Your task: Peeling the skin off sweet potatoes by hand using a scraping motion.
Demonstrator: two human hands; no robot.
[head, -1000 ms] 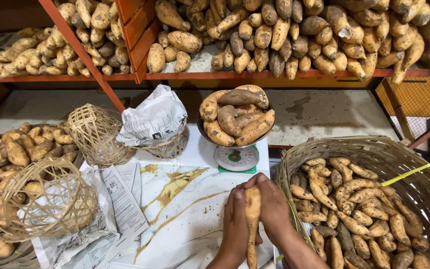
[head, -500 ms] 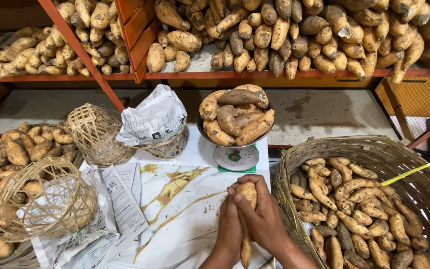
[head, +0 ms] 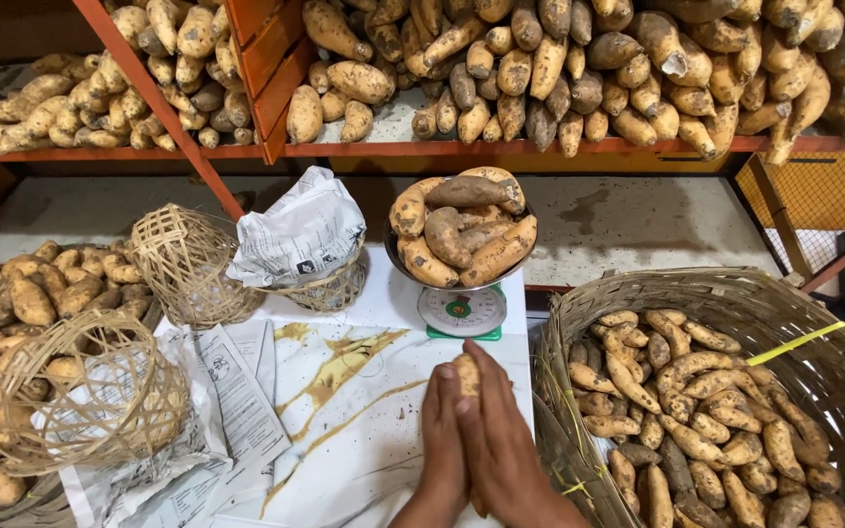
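Note:
Both of my hands press around one long sweet potato [head: 466,373] above the white table [head: 364,430]. My left hand [head: 441,440] covers its left side and my right hand [head: 501,440] its right side, so only the top end shows between my fingers. Just beyond it stands a small scale [head: 460,311] with a pan heaped with sweet potatoes [head: 462,230]. A large woven basket [head: 735,293] of sweet potatoes sits right of my hands.
Small empty woven baskets [head: 183,259] [head: 80,401] and sheets of newspaper [head: 237,401] lie on the left, with a paper-lined basket [head: 305,244] behind. Loose sweet potatoes [head: 22,293] pile at far left. Red-framed shelves [head: 540,149] above carry many more.
My hands have closed further around the sweet potato and drawn it lower toward me; less of it shows now than a second ago.

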